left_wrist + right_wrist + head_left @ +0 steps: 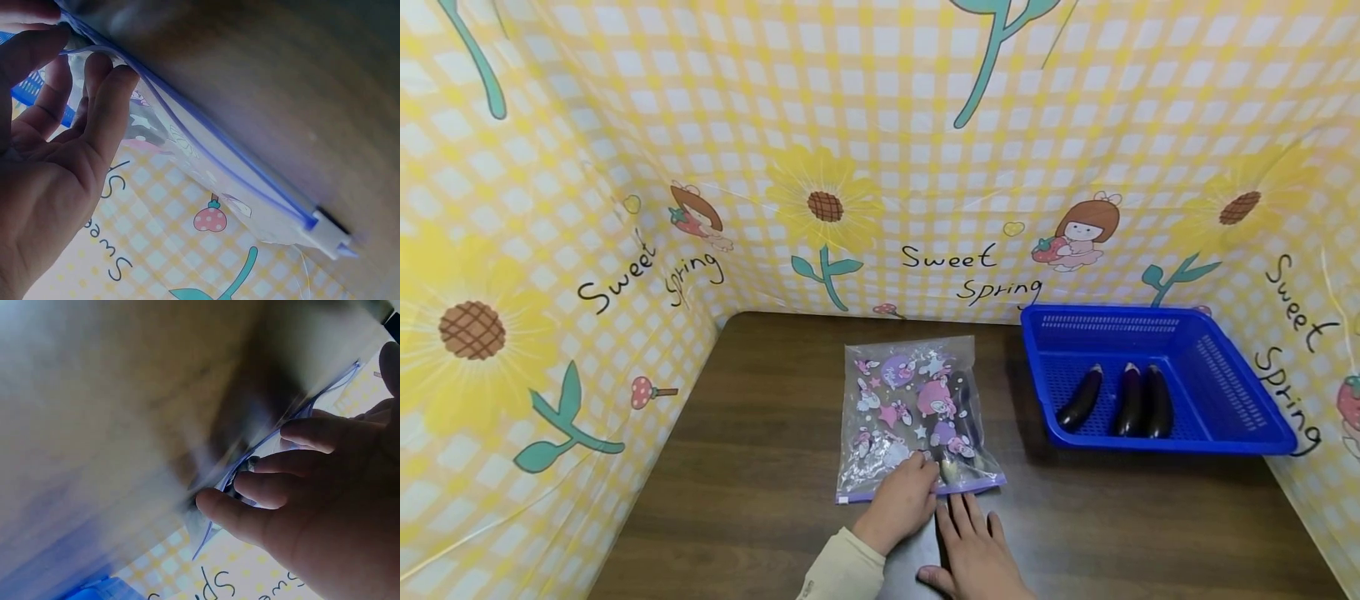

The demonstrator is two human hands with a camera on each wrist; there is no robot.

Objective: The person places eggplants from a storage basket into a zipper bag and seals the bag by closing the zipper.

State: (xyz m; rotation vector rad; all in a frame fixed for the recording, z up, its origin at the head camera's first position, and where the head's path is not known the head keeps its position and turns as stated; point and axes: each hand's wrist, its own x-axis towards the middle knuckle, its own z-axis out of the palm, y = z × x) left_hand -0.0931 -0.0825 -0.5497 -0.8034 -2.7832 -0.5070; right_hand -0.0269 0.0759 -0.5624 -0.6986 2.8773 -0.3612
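Note:
A clear zip bag [880, 392] printed with pink and purple cartoon figures lies on the table, its purple zip edge towards me. In the left wrist view the zip edge gapes, with the white slider [330, 234] at one end. My left hand [902, 498] holds the upper lip of the mouth with curled fingers. My right hand [981, 550] lies palm down with straight fingers, their tips at the bag's mouth. Inside the bag, along its right side, a dark eggplant [970, 408] shows through the plastic.
To the right stands a blue plastic basket [1157, 446] with three eggplants [1127, 404] in it. The dark wooden table [737, 433] is walled on the back and sides by a yellow checked cloth [880, 108].

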